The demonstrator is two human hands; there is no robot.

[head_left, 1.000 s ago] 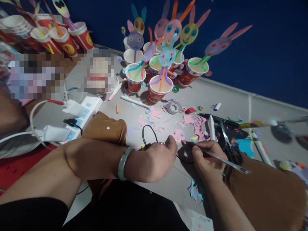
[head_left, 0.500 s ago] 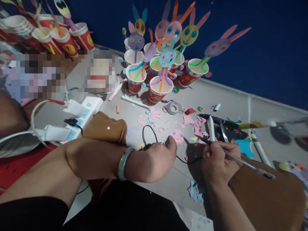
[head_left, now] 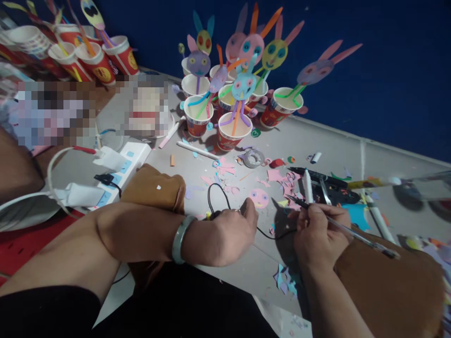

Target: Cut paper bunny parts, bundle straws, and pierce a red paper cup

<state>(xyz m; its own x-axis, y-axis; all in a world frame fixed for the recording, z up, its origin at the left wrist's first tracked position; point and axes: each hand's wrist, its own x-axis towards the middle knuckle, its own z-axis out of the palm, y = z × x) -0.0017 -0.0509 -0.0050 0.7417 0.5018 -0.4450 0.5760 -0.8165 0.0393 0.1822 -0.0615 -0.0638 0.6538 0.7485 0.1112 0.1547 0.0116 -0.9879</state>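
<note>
Near the front edge of the worktop point(head_left: 317, 141), the left hand point(head_left: 225, 234) rests knuckles-up, its fingers curled over a small dark object joined to a black cable point(head_left: 214, 197); the object itself is mostly hidden. Just beside it, the right hand point(head_left: 317, 234) pinches a pen point(head_left: 348, 229), tip pointing toward the back edge. A pink paper face point(head_left: 260, 197) lies between the hands and the paper cups point(head_left: 234, 131) at the back edge. Scissors point(head_left: 327, 192) lie nearby, among paper scraps point(head_left: 289, 180).
</note>
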